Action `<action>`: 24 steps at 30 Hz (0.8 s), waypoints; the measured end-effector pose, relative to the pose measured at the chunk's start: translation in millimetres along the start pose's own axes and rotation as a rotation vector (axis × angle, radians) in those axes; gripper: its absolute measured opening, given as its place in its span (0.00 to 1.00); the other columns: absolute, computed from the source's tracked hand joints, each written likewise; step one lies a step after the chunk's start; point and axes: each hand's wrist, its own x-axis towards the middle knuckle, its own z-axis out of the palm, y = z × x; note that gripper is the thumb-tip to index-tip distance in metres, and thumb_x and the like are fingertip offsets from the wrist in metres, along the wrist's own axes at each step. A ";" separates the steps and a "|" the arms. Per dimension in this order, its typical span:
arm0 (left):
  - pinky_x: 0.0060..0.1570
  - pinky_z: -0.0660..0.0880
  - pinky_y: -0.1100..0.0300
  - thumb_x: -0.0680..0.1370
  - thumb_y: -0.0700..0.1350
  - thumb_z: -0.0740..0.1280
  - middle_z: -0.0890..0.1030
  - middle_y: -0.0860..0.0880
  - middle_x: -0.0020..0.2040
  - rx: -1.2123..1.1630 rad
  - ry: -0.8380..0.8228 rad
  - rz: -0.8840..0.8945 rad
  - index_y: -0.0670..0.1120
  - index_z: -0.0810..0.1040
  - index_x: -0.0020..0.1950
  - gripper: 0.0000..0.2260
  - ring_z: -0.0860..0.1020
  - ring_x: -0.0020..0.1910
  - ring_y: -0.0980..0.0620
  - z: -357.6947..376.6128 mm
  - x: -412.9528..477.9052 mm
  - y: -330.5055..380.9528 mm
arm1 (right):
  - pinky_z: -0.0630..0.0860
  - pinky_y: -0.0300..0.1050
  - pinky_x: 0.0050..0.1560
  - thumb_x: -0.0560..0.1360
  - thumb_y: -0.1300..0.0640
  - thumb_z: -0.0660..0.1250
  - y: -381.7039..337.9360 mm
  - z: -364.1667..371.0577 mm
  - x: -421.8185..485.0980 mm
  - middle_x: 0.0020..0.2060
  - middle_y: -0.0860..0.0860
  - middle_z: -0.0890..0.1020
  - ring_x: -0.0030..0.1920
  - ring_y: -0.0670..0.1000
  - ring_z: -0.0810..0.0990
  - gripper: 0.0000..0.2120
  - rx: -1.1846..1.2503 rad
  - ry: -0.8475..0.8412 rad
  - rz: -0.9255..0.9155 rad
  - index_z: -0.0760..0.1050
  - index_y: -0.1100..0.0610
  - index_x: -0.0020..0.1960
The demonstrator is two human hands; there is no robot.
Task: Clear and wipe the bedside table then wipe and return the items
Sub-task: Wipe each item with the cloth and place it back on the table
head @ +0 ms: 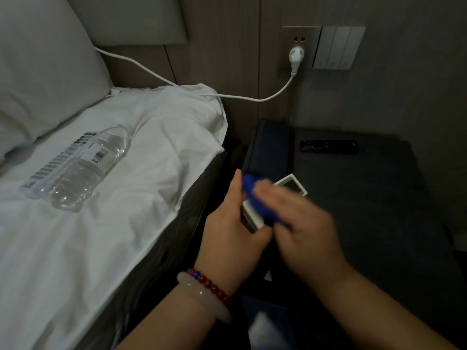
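While my left hand [227, 231] grips a small white box [252, 218] above the worktop's [366, 198] left edge, my right hand [300, 218], fingers curled, presses a blue cloth [249, 184] on it.

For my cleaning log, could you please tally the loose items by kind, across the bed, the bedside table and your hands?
Water bottle, lying on the bed: 1
Remote control, on the bedside table: 1
Small white boxes: 2, one on the table, one in the left hand
Blue cloth, under the right hand: 1
Total: 5
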 end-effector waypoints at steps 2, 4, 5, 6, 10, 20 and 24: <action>0.45 0.65 0.82 0.73 0.37 0.72 0.72 0.66 0.40 0.017 -0.027 0.012 0.60 0.51 0.74 0.40 0.74 0.39 0.76 1.3 0.0 1.6 | 0.67 0.43 0.70 0.71 0.69 0.62 -11.0 -1.5 -11.3 0.64 0.52 0.78 0.67 0.46 0.73 0.22 0.089 -0.130 -0.151 0.76 0.60 0.64; 0.41 0.69 0.78 0.72 0.38 0.71 0.77 0.62 0.38 -0.008 -0.040 0.005 0.61 0.55 0.74 0.39 0.77 0.36 0.70 1.2 -1.6 0.5 | 0.70 0.47 0.68 0.75 0.66 0.61 0.2 -12.0 -10.9 0.64 0.52 0.78 0.67 0.48 0.74 0.19 0.017 -0.244 -0.268 0.77 0.60 0.64; 0.40 0.70 0.77 0.70 0.38 0.73 0.79 0.61 0.39 -0.035 -0.035 -0.006 0.59 0.58 0.75 0.40 0.78 0.37 0.68 1.3 -3.0 -1.7 | 0.71 0.48 0.67 0.76 0.65 0.59 10.4 -16.3 -8.4 0.65 0.53 0.77 0.68 0.49 0.74 0.18 -0.074 -0.249 -0.295 0.77 0.60 0.64; 0.40 0.71 0.77 0.69 0.39 0.74 0.80 0.62 0.41 -0.054 -0.029 -0.002 0.57 0.59 0.76 0.40 0.79 0.39 0.69 1.5 -3.7 -2.8 | 0.71 0.49 0.66 0.76 0.64 0.58 21.0 -19.8 -4.8 0.65 0.53 0.76 0.67 0.49 0.74 0.18 -0.157 -0.220 -0.284 0.78 0.60 0.63; 0.41 0.71 0.78 0.69 0.39 0.75 0.81 0.62 0.41 -0.041 -0.007 0.022 0.57 0.59 0.76 0.41 0.80 0.40 0.68 2.6 -1.4 -1.6 | 0.67 0.46 0.70 0.72 0.67 0.59 14.4 -20.4 -5.5 0.67 0.52 0.73 0.68 0.49 0.72 0.22 -0.108 -0.165 -0.176 0.75 0.61 0.65; 0.45 0.72 0.78 0.69 0.41 0.76 0.81 0.60 0.49 -0.048 -0.026 0.067 0.56 0.58 0.77 0.42 0.80 0.46 0.69 6.5 -6.8 3.6 | 0.64 0.46 0.72 0.73 0.67 0.58 27.3 -28.4 -6.8 0.69 0.54 0.72 0.70 0.51 0.70 0.24 -0.204 -0.138 -0.114 0.72 0.61 0.68; 0.43 0.69 0.80 0.69 0.36 0.75 0.79 0.64 0.43 -0.060 -0.029 0.086 0.55 0.61 0.76 0.41 0.79 0.43 0.71 5.9 -4.2 8.5 | 0.64 0.48 0.72 0.74 0.68 0.56 19.7 -26.0 -16.0 0.69 0.55 0.72 0.71 0.51 0.69 0.23 -0.205 -0.232 -0.298 0.73 0.62 0.68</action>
